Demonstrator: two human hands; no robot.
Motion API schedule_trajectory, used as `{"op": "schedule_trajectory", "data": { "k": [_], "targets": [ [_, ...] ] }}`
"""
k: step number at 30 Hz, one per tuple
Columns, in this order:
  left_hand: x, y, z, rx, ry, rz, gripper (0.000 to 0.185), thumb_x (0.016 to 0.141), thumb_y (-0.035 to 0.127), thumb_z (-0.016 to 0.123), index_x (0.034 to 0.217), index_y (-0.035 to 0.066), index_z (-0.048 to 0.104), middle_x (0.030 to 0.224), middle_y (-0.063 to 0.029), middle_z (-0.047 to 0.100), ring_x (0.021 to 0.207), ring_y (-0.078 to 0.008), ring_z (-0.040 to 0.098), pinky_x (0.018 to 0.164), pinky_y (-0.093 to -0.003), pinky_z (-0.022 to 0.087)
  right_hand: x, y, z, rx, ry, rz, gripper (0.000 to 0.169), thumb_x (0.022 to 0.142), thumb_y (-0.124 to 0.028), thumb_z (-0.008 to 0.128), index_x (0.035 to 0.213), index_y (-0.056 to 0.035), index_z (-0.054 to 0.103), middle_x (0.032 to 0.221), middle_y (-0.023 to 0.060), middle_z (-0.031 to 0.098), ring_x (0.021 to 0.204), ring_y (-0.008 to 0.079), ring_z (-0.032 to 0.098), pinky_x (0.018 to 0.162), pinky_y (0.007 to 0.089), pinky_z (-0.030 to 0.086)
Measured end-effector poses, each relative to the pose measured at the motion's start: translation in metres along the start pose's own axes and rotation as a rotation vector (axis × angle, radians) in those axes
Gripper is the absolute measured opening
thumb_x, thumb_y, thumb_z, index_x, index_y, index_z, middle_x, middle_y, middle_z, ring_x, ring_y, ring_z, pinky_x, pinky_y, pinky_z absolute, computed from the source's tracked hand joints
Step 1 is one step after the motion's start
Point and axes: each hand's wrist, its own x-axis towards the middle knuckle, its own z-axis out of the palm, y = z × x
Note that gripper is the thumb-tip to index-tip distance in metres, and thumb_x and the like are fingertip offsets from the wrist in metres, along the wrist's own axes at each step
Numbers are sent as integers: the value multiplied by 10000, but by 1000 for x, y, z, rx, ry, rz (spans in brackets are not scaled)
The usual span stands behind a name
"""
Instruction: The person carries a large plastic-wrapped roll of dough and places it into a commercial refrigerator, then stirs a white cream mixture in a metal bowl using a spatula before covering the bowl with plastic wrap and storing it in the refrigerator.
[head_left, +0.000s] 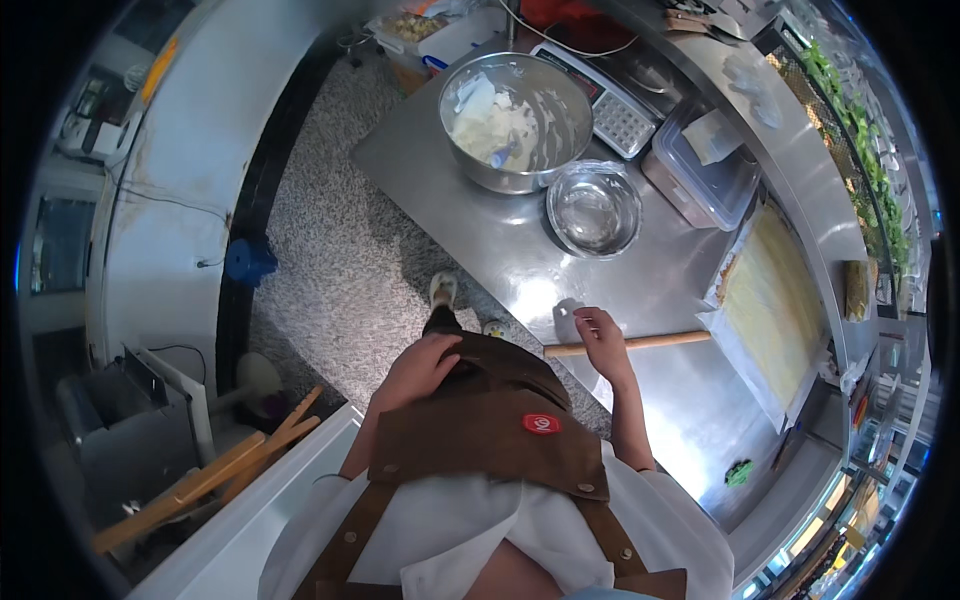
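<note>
My right hand (601, 341) hovers at the edge of the steel worktable (487, 232), above or beside a wooden rolling pin (667, 341); its fingers are slightly curled and apart, with nothing seen in them. Against the brown apron (480, 420) at my waist rests my left hand (427, 364), empty as far as it shows. Farther up the table stands a large steel mixing bowl (555, 97) with white cream (495, 124) and a bluish-handled tool in it. A smaller steel bowl (594, 210) touches or nearly touches it. On the right lies a flat yellow sheet (772, 300) on white paper.
Behind the large bowl is a digital scale (622, 120). A lidded plastic container (705, 165) stands right of it, with a packet on top. A raised steel shelf (817, 187) borders the right side. Wooden legs (217, 472) and a white surface (255, 517) lie at lower left.
</note>
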Motion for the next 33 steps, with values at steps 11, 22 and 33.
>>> {"op": "schedule_trajectory", "data": {
  "k": [11, 22, 33],
  "targets": [
    [191, -38, -152, -224, -94, 26, 157, 928, 116, 539, 1024, 31, 631, 914, -141, 662, 864, -288, 647, 776, -353, 499, 44, -179, 31, 283, 297, 59, 207, 933, -84, 575, 1122, -3, 600, 1022, 87, 648, 929, 150, 607, 805, 283, 477],
    [279, -50, -209, -814, -194, -30, 368, 998, 147, 481, 1340, 13, 469, 885, -58, 638, 774, -94, 578, 701, -238, 471, 147, -277, 72, -216, 386, -88, 345, 763, 8, 710, 1031, -11, 494, 1014, 148, 509, 733, 295, 620, 616, 380, 510],
    [298, -55, -212, -798, -141, 20, 230, 1002, 133, 475, 1174, 5, 558, 841, -42, 619, 744, -79, 561, 684, -227, 468, 151, -273, 79, -475, 502, -133, 302, 741, -87, 731, 944, -27, 516, 905, 147, 520, 814, 345, 586, 684, 419, 494]
  ]
}}
